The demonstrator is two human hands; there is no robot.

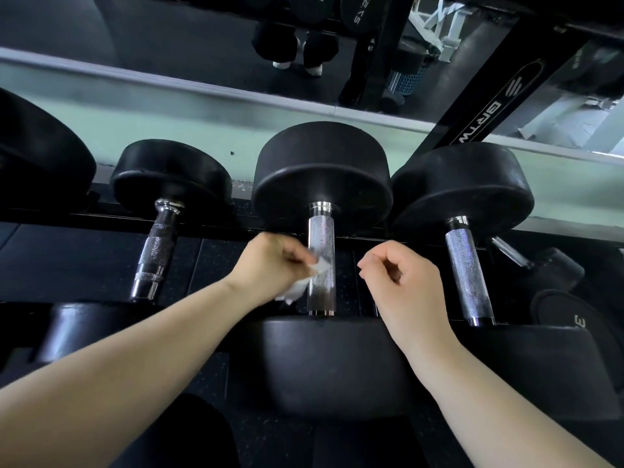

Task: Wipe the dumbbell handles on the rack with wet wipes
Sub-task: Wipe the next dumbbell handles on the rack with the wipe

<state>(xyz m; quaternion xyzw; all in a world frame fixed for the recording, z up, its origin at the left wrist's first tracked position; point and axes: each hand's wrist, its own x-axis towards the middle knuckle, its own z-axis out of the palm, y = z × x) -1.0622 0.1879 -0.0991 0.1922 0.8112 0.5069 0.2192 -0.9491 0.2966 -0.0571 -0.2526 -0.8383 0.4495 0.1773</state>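
Three black dumbbells lie side by side on the rack, handles pointing toward me. The middle dumbbell's knurled chrome handle (321, 265) stands between my hands. My left hand (270, 270) pinches a crumpled white wet wipe (305, 282) and holds it against the left side of that handle. My right hand (403, 276) hovers just right of the handle with its fingers curled and nothing in them. The left dumbbell handle (155, 251) and the right dumbbell handle (469, 275) are untouched.
A black rack upright (483, 99) with white lettering slants up at the right. A mirror (202, 32) runs behind the rack above a pale green wall strip. Another small dumbbell (553, 268) lies lower at the far right. Dark rubber floor shows below.
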